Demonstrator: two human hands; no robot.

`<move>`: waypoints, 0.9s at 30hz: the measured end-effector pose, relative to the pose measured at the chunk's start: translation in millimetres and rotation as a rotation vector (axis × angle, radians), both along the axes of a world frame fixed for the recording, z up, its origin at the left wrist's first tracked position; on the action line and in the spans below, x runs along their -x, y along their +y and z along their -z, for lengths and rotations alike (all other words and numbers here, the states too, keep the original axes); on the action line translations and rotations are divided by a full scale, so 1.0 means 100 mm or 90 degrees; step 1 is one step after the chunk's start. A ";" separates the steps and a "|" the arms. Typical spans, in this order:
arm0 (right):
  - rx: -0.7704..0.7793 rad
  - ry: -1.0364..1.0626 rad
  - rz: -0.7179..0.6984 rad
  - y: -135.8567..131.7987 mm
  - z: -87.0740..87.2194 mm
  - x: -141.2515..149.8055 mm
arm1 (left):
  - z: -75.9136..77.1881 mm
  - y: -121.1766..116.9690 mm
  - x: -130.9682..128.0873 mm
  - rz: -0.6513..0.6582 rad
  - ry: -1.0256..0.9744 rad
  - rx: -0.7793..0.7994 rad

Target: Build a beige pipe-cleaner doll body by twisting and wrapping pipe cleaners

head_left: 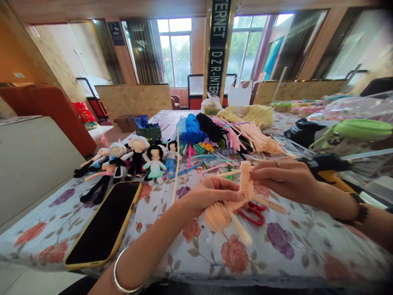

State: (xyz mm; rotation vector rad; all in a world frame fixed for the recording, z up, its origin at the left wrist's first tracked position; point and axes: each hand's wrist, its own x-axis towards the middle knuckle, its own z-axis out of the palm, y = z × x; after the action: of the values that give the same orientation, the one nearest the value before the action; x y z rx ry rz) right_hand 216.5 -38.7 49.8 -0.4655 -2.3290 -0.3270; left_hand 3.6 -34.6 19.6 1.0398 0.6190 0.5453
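My left hand [211,192] grips a peach-coloured doll body [219,215] made of fuzzy pipe cleaners, with a rounded head end toward me and limbs sticking out. My right hand [279,176] pinches at the upright wrapped limb [245,178] of the same doll, thumb and fingers closed at its side. Beneath the doll lie red-handled scissors [256,215], partly covered by it. Finished dolls [155,164] in black, white and pale green clothes sit together at the left.
A phone in a yellow case [106,225] lies at the left on the flowered tablecloth [153,246]. Bundles of pipe cleaners [196,128] are heaped at the back. A black and yellow glue gun [330,166] and a green-lidded jar [362,129] stand at the right.
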 end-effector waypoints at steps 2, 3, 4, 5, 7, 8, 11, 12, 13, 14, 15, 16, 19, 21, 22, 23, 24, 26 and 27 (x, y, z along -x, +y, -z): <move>0.075 0.027 0.008 -0.01 0.02 0.02 | 0.00 0.00 0.00 -0.008 0.004 -0.006; 0.117 0.039 0.017 -0.02 0.03 0.03 | 0.00 0.00 0.00 -0.012 0.005 -0.009; 0.161 0.049 0.032 -0.03 0.03 0.04 | 0.00 0.00 0.00 -0.016 0.005 -0.013; 0.207 0.059 0.051 -0.04 0.04 0.05 | 0.00 0.01 -0.01 -0.016 0.002 -0.018; 0.303 0.073 0.096 -0.07 0.04 0.06 | 0.01 0.01 -0.01 -0.014 -0.008 -0.028; 0.352 0.077 0.116 -0.08 0.05 0.06 | 0.01 0.01 -0.01 -0.011 -0.015 -0.034; 0.482 0.087 0.154 -0.10 0.05 0.07 | 0.02 0.02 -0.01 -0.005 -0.038 -0.056; 0.521 0.089 0.160 -0.10 0.05 0.07 | 0.02 0.02 -0.01 -0.005 -0.044 -0.061; 0.556 0.090 0.165 -0.11 0.05 0.08 | 0.02 0.02 -0.01 -0.006 -0.048 -0.063; 0.588 0.089 0.169 -0.11 0.05 0.08 | 0.03 0.02 -0.01 -0.007 -0.050 -0.063; 0.616 0.083 0.172 -0.11 0.04 0.09 | 0.03 0.02 -0.01 -0.010 -0.049 -0.061; 0.638 0.075 0.176 -0.11 0.03 0.10 | 0.03 0.02 -0.02 -0.015 -0.047 -0.058; 0.649 0.063 0.200 -0.11 -0.01 0.12 | 0.04 0.03 -0.02 -0.024 -0.052 -0.057; 0.622 0.075 0.211 -0.11 -0.03 0.13 | 0.05 0.03 -0.02 -0.022 -0.058 -0.059; 0.609 0.086 0.205 -0.11 -0.03 0.13 | 0.05 0.03 -0.03 -0.020 -0.056 -0.054; 0.599 0.093 0.195 -0.10 -0.03 0.13 | 0.05 0.03 -0.03 -0.022 -0.047 -0.051; 0.588 0.097 0.185 -0.10 -0.02 0.12 | 0.05 0.03 -0.03 -0.032 -0.041 -0.047; 0.555 0.088 0.174 -0.08 0.00 0.11 | 0.06 0.03 -0.03 -0.030 -0.038 -0.049; 0.533 0.079 0.176 -0.08 0.01 0.10 | 0.06 0.03 -0.03 -0.026 -0.036 -0.047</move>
State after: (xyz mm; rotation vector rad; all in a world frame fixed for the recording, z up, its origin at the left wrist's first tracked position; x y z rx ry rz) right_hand 206.3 -46.4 48.6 -1.1701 -2.1912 0.5708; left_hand 6.8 -31.3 14.0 1.0803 0.5749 0.6345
